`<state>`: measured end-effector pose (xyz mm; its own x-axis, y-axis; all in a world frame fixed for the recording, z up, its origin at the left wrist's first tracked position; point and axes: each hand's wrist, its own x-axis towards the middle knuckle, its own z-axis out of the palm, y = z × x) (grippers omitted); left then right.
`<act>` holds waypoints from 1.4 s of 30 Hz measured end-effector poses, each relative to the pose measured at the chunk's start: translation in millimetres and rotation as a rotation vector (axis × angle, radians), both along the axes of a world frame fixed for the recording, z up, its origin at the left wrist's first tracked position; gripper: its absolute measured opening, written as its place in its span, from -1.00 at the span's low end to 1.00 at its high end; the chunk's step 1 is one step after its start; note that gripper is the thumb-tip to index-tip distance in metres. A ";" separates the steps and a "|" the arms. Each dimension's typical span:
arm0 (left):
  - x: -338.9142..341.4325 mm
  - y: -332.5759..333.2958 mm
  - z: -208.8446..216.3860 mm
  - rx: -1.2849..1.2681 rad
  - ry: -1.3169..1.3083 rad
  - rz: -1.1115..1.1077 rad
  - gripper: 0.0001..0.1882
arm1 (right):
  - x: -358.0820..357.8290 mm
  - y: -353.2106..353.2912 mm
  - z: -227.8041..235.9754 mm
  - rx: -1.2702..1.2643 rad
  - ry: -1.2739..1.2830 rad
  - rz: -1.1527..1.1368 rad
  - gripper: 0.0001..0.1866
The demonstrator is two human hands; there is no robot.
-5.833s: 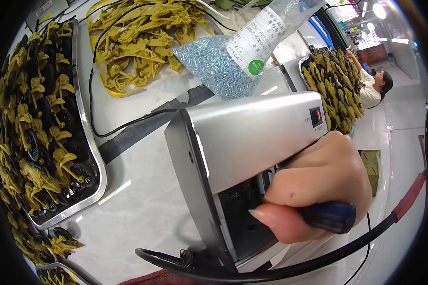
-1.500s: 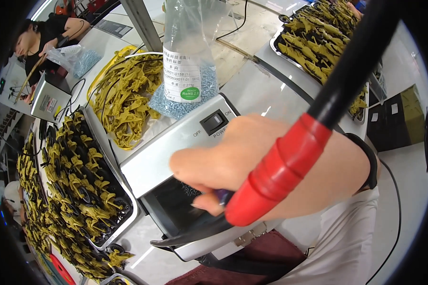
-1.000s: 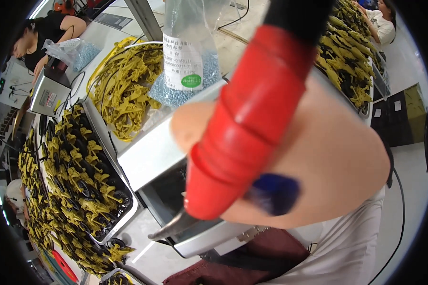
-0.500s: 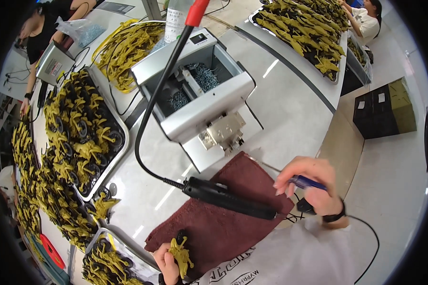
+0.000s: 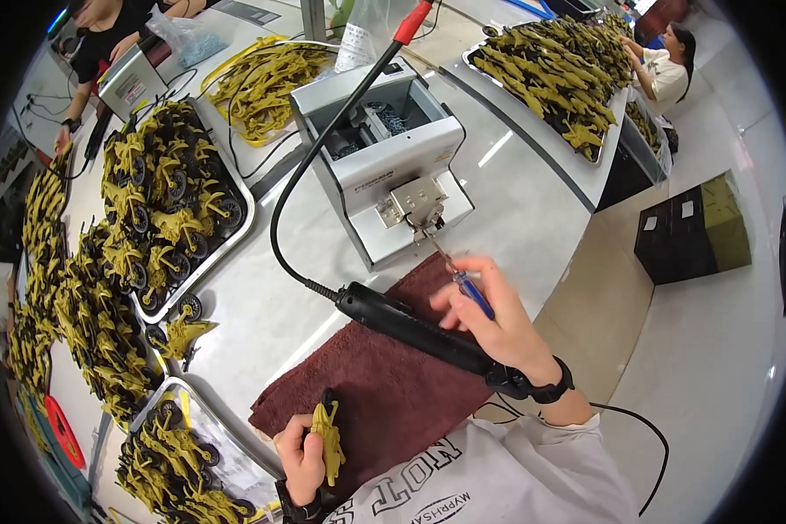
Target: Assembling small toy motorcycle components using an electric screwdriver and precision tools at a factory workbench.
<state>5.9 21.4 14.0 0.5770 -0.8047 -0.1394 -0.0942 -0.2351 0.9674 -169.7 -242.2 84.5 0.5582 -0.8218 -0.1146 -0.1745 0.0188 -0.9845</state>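
Half a second ago the right hand (image 5: 489,319) was low on the cloth (image 5: 393,384), away from the feeder (image 5: 384,157); now it has come up, and the tip of its small blue screwdriver (image 5: 463,284) touches the feeder's front outlet. I judge it is picking up a screw there. The fingers are closed around the screwdriver. The black electric driver (image 5: 410,327) lies across the cloth under this hand, and its cable goes up to a red end. The left hand (image 5: 306,458) is closed on one yellow toy motorcycle (image 5: 327,437) at the near edge of the cloth, as before. I count one feeder here, one cloth, two drivers, and four trays (image 5: 236,231) of yellow toys, too many to count.
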 end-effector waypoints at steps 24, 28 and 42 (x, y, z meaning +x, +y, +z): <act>0.3 -5.9 14.2 0.028 -0.024 -0.100 -0.73 | 25.7 -54.3 -39.6 -0.063 0.326 0.357 -0.78; -0.3 -2.4 14.1 0.032 -0.038 -0.097 -0.73 | 22.7 -54.2 -18.5 0.397 0.306 0.353 -0.74; 1.3 -6.3 12.3 0.041 -0.043 -0.121 -0.72 | 5.3 -42.7 -22.3 0.420 0.132 0.317 -0.75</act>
